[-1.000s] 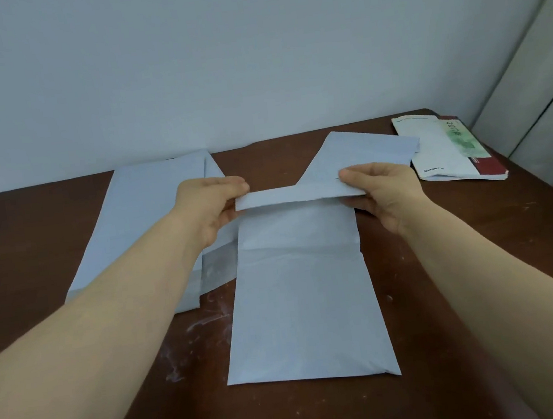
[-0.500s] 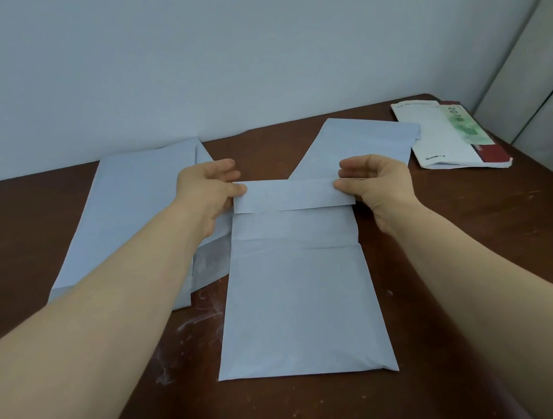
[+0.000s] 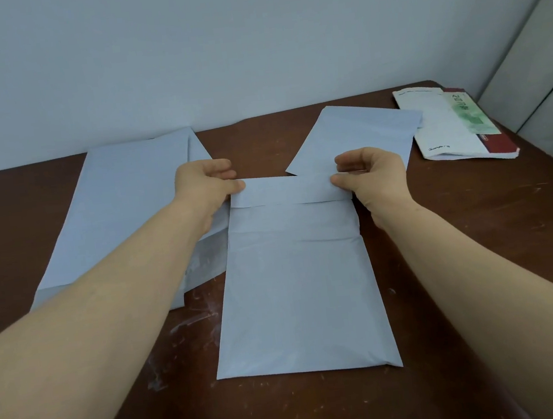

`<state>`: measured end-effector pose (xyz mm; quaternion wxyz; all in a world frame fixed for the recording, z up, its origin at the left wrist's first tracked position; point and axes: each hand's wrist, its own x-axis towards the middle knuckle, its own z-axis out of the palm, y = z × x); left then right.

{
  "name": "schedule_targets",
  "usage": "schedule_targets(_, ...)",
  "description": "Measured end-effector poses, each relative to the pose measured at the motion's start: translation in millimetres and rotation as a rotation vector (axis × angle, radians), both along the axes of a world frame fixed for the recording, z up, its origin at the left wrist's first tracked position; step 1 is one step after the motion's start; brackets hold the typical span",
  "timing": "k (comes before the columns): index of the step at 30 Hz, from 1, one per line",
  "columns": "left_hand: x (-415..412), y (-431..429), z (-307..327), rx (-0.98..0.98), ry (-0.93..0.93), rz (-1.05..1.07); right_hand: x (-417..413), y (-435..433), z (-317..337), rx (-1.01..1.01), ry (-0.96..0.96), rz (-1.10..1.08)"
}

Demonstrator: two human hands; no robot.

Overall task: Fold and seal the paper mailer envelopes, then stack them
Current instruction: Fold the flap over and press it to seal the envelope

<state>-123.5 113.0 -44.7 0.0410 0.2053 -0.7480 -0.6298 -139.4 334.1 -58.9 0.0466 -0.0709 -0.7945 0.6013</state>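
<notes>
A dark brown table [image 3: 480, 255] carries a pale grey stack of mailers [image 3: 123, 209] at the far left. At the centre lies one pale grey mailer [image 3: 298, 293], flat, creased across its upper part, its flap [image 3: 288, 192] folded toward the near edge. The left hand [image 3: 205, 186] pinches the flap's left end; the right hand [image 3: 372, 174] pinches its right end.

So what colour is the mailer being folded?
Plain pale blue-grey, no print, on the mailer; head view.
</notes>
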Motion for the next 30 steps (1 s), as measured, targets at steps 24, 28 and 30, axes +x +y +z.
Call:
schedule_targets(24, -8.2, 4.0, -8.4, -0.364, -0.004, -0.039, -2.0, -1.8, -0.7, 0.010, -0.005, -0.043)
schedule_targets(28, -9.2, 4.6, -8.7, -0.545, 0.029, -0.073, -2.4, -1.8, -1.7, 0.014, -0.005, -0.045)
schedule_targets(30, -3.8, 8.3, -7.6, -0.757, 0.087, -0.105, -3.2, -1.6, -2.5, 0.014, -0.007, -0.046)
